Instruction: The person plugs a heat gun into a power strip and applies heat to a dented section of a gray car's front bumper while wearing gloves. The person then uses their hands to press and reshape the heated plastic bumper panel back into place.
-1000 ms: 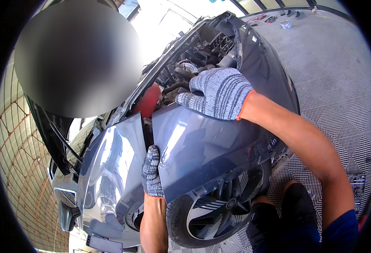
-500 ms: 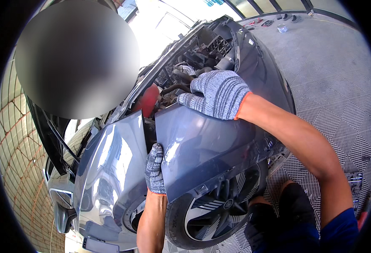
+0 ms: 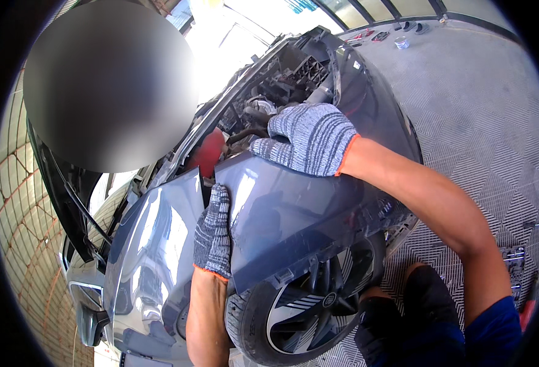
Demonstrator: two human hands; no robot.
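A dark grey bumper cover lies over the front wheel of a car. My right hand, in a striped grey knitted glove, is closed over its top edge beside the engine bay. The forefinger and thumb show; other fingertips are hidden. At the cover's left edge, my gloved left hand points upward along the edge, its fingers close together and their inner side hidden. Left of that hand stands the shiny grey fender, with a narrow gap between the two panels.
Beyond the panels is the exposed engine bay, with a red part near the gap. A side mirror juts out at lower left. Tools in a tray lie on the patterned floor at right. A can stands far off. A blurred round area covers the upper left.
My left hand has moved up and slightly left along the cover's edge, its fingers straighter. The gap by it looks narrower. My right hand stays on the top edge; the whole view shifts slightly.
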